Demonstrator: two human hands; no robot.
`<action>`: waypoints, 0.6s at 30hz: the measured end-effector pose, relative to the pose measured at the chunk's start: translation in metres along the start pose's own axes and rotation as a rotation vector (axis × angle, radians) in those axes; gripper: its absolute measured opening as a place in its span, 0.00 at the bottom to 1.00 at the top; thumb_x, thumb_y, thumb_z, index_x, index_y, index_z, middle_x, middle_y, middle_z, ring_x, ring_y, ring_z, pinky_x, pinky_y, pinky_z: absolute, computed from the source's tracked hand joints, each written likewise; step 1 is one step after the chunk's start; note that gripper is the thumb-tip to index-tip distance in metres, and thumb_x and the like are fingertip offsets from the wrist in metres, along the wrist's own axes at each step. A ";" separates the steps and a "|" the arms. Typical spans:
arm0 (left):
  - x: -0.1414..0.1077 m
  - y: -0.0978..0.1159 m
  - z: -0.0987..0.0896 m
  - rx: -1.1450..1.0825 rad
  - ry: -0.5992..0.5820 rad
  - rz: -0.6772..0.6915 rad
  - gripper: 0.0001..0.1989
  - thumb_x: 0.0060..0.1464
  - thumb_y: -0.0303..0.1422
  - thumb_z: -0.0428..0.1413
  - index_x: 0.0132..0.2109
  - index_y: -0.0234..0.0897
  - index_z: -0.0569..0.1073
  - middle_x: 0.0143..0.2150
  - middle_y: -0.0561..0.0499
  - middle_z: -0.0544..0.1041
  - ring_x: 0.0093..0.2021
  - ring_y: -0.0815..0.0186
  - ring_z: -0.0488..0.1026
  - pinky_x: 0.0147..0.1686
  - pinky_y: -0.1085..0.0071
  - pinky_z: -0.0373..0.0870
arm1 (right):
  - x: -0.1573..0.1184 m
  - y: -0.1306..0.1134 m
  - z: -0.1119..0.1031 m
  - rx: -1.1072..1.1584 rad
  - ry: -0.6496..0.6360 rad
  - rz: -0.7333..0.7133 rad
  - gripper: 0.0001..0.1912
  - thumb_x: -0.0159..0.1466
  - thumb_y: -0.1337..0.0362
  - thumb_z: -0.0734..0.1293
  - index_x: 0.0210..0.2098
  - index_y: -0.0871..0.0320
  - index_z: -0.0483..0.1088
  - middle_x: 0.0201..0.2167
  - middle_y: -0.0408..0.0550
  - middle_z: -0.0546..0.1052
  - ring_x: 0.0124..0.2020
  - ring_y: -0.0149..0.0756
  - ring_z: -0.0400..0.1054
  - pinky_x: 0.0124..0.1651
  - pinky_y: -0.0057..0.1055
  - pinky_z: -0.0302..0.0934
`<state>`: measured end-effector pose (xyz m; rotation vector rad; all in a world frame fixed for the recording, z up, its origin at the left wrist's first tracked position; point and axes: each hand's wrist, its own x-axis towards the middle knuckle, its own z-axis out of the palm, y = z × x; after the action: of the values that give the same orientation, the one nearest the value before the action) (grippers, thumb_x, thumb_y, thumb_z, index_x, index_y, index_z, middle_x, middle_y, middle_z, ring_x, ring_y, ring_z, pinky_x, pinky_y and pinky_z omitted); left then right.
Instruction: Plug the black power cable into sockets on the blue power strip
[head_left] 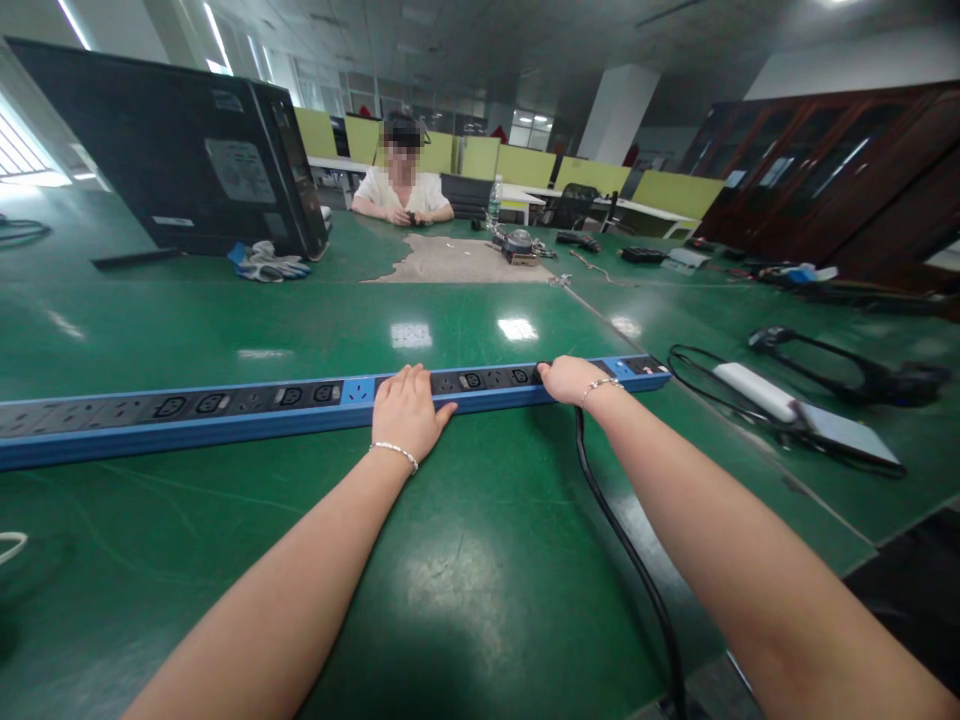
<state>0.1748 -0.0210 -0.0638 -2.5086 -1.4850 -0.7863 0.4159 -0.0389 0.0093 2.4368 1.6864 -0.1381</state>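
A long blue power strip [247,430] with black sockets lies across the green table. My left hand [407,405] rests flat over its middle, fingers laid across the top and the thumb out along the front side. Near the strip's right end, my right hand [571,380] is closed around a black plug, mostly hidden by the fingers, at one of the sockets. From beneath that hand a black power cord [626,540] runs down past the table's front edge. How deep the plug sits in the socket cannot be seen.
A black computer case [172,150] stands at the back left, with work gloves [268,262] beside it. Across the table sits a person [401,185], hands together, near a water bottle [495,200]. A white adapter [754,390] with cables lies at right.
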 end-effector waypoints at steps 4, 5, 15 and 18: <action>0.001 0.000 -0.001 0.001 0.009 -0.010 0.27 0.51 0.44 0.53 0.52 0.28 0.65 0.55 0.35 0.69 0.58 0.51 0.62 0.55 0.58 0.55 | -0.015 0.001 0.008 0.063 0.095 0.062 0.28 0.65 0.54 0.47 0.42 0.67 0.71 0.43 0.66 0.75 0.45 0.48 0.70 0.46 0.37 0.61; 0.001 0.001 -0.002 0.001 0.009 -0.012 0.26 0.51 0.44 0.53 0.51 0.29 0.66 0.55 0.35 0.69 0.57 0.51 0.62 0.55 0.59 0.55 | -0.019 0.004 0.006 0.072 0.125 0.074 0.29 0.65 0.53 0.47 0.42 0.66 0.71 0.42 0.65 0.75 0.45 0.47 0.70 0.46 0.37 0.60; 0.001 0.001 -0.002 -0.029 0.005 -0.031 0.26 0.51 0.44 0.53 0.51 0.29 0.66 0.54 0.36 0.69 0.57 0.51 0.62 0.54 0.58 0.55 | -0.040 0.006 -0.050 0.300 0.031 -0.025 0.27 0.65 0.51 0.49 0.31 0.62 0.72 0.21 0.50 0.75 0.19 0.32 0.68 0.26 0.25 0.59; 0.001 0.000 -0.002 -0.031 0.007 -0.012 0.25 0.51 0.44 0.53 0.51 0.31 0.66 0.54 0.36 0.69 0.57 0.51 0.63 0.54 0.58 0.56 | -0.043 -0.026 -0.036 0.461 -0.044 -0.085 0.28 0.65 0.50 0.49 0.32 0.62 0.72 0.21 0.48 0.75 0.15 0.29 0.64 0.22 0.25 0.57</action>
<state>0.1741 -0.0206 -0.0618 -2.5188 -1.4979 -0.8260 0.3753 -0.0623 0.0501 2.6410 1.9115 -0.6541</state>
